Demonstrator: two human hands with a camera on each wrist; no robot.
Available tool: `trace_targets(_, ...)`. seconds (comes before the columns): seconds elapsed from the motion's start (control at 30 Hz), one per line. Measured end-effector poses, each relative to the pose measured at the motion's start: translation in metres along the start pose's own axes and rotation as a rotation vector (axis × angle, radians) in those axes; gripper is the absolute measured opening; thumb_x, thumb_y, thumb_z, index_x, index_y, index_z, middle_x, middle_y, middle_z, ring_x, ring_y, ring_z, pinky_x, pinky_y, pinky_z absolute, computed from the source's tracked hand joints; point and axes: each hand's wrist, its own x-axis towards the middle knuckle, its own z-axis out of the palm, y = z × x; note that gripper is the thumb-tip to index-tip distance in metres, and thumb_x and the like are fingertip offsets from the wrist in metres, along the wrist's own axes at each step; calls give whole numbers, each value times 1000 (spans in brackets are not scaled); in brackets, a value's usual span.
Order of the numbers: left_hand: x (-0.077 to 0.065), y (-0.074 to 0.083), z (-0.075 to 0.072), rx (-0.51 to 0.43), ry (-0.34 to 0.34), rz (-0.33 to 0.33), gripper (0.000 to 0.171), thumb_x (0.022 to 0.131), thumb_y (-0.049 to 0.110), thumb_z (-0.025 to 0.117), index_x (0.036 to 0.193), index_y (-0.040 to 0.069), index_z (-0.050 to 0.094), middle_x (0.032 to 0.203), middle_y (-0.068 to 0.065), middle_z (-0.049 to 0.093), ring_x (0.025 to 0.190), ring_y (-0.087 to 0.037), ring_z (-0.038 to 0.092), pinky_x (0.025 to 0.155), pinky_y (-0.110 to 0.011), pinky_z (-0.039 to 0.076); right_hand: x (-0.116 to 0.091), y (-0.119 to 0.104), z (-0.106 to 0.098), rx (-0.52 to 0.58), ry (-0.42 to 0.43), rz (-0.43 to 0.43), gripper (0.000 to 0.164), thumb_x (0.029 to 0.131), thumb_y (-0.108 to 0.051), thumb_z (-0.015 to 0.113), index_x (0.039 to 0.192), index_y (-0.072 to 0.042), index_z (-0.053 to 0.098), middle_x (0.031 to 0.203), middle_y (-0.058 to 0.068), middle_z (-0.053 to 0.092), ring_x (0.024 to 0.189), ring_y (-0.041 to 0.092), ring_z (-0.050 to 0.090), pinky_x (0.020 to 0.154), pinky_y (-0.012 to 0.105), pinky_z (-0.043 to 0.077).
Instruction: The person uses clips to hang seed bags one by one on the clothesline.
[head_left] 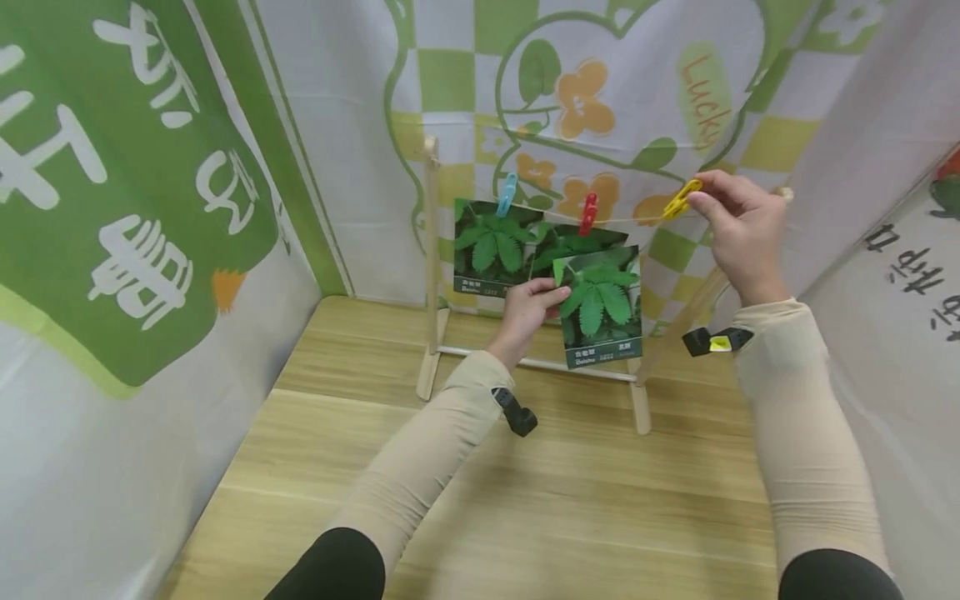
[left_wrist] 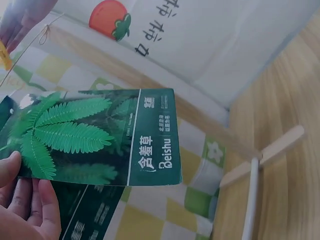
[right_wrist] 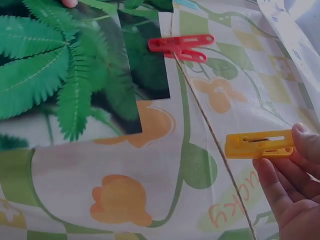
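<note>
My left hand (head_left: 528, 312) pinches the left edge of a green seed packet (head_left: 600, 308) printed with a fern-like leaf, held in front of the string. Between thumb and fingers of my right hand (head_left: 746, 225) is a yellow clothespin (head_left: 681, 200), its nose at the string (right_wrist: 205, 112) to the right of a red clothespin (head_left: 588, 214). That red clothespin fastens a second packet (head_left: 577, 242), partly hidden behind the held one. Farther left, a blue clothespin (head_left: 507, 195) fastens another packet (head_left: 495, 246) to the string.
A wooden rack (head_left: 431, 267) with a white lower bar (head_left: 540, 367) stands on the wood-grain table (head_left: 525, 500). Behind it hangs a checkered, flower-printed cloth (head_left: 442, 79). Printed cloth walls (head_left: 892, 250) close in both sides.
</note>
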Motion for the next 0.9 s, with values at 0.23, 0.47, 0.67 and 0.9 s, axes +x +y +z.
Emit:
trace_targets(0.23, 0, -2, 20, -14, -21, -9, 30, 89, 12, 71, 117, 3, 68, 104, -7, 69, 71, -7, 58, 88, -37, 57, 5, -6, -4, -70, -18, 30, 21, 88, -2, 69, 102, 13, 69, 86, -18, 67, 75, -4, 64, 73, 8, 52)
trace_targets(0.47, 1, -1, 32, 59, -67, 8, 34, 88, 18, 73, 120, 7, 68, 114, -10, 69, 78, -10, 62, 86, -35, 57, 8, -6, -7, -206, -64, 79, 23, 91, -9, 67, 103, 11, 70, 83, -24, 63, 73, -6, 62, 70, 6, 50)
trace_targets(0.67, 4, 5, 45, 103, -113, 23, 36, 90, 19, 71, 123, 8, 67, 119, -10, 68, 93, -19, 67, 96, -41, 54, 12, -5, -10, -265, -138, 141, 23, 92, -11, 67, 102, 9, 71, 77, -31, 61, 71, -8, 61, 68, 6, 50)
trace_targets(0.9, 6, 15, 63, 164, -159, 66, 33, 92, 18, 67, 123, 8, 67, 117, -9, 70, 94, -19, 67, 88, -35, 57, 9, -5, -12, -343, -217, 111, 22, 92, -15, 67, 102, 4, 73, 79, -34, 60, 73, -13, 58, 68, 6, 46)
